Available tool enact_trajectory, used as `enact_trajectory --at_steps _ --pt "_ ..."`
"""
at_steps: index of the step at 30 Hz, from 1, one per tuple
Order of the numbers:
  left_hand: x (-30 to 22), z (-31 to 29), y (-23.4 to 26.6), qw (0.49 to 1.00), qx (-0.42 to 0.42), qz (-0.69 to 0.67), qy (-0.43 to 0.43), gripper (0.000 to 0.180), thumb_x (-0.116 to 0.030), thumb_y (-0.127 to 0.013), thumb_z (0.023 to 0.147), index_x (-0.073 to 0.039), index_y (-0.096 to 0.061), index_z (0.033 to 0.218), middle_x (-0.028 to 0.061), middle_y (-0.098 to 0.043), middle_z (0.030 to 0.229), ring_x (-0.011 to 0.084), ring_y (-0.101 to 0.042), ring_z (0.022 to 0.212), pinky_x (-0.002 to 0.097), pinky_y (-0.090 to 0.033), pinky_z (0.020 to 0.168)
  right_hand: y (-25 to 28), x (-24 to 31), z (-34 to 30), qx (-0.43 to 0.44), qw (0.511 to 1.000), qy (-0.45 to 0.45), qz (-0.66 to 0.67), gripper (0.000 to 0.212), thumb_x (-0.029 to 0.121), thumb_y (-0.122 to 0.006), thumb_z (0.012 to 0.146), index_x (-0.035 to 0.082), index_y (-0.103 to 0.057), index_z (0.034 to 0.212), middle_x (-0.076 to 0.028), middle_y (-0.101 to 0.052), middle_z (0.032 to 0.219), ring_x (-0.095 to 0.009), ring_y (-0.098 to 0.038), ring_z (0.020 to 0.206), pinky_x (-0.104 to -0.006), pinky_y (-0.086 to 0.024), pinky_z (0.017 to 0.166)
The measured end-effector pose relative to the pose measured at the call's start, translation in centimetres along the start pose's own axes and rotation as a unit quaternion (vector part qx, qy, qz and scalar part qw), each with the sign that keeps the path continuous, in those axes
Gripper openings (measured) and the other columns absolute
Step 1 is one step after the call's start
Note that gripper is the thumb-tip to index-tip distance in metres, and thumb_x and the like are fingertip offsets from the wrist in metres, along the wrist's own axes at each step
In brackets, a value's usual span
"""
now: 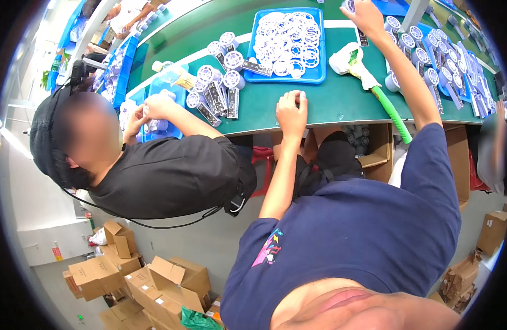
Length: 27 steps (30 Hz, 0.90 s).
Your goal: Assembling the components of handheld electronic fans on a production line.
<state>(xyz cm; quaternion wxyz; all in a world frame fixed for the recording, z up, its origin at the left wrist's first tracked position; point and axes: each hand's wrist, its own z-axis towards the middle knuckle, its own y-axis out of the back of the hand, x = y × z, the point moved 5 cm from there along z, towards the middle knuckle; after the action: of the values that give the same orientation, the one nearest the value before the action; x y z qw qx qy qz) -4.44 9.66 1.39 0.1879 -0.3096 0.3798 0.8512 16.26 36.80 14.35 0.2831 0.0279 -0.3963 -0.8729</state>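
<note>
My left hand rests at the green bench's front edge, its fingers curled in and no object showing in it. My right hand is stretched to the far side of the bench. Its fingers close on a round lavender part, partly cut off by the upper picture edge. Between my arms lies a mallet with a bright green handle and a head wrapped in white material. Beyond my left hand, a blue tray holds a heap of white spoked rings.
Lavender round-headed parts with handles stand left of the tray; more crowd the right. At my left a co-worker in a black shirt handles parts over a blue bin. Cardboard boxes are stacked on the floor behind.
</note>
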Motion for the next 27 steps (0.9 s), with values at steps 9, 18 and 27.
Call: enact_trajectory --at_steps 9,18,27 --pt "-8.3 -0.3 1.1 0.862 0.116 -0.446 0.21 0.051 -0.042 -0.043 0.105 0.003 -0.047 0.126 0.0084 -0.061 0.102 0.0147 -0.061 0.089 0.0293 -0.048 0.081 6.9 17.1 -9.6 0.105 0.974 0.02 0.202 0.057 0.046 -0.072 0.081 -0.001 -0.054 0.109 -0.023 -0.059 0.104 -0.042 -0.064 0.087 -0.0491 -0.053 0.077" --pt "1.4 -7.6 2.0 0.698 0.11 -0.573 0.415 0.037 -0.034 -0.055 0.1 -0.002 -0.055 0.118 0.0017 -0.056 0.078 0.0094 -0.051 0.058 0.0246 -0.042 0.052 -8.1 16.6 -10.7 0.203 0.956 0.089 0.194 0.032 0.026 -0.062 0.09 0.011 -0.061 0.118 -0.017 -0.063 0.108 -0.037 -0.065 0.093 -0.0447 -0.053 0.079" --pt "2.0 -8.2 3.2 0.706 0.133 -0.541 0.437 0.04 -0.037 -0.056 0.099 -0.002 -0.053 0.117 0.005 -0.059 0.079 0.0124 -0.053 0.056 0.0268 -0.042 0.051 -8.9 19.0 -11.0 0.111 0.941 0.218 0.236 0.015 0.018 -0.062 0.085 0.008 -0.058 0.095 -0.014 -0.059 0.092 -0.034 -0.064 0.076 -0.0448 -0.051 0.064"
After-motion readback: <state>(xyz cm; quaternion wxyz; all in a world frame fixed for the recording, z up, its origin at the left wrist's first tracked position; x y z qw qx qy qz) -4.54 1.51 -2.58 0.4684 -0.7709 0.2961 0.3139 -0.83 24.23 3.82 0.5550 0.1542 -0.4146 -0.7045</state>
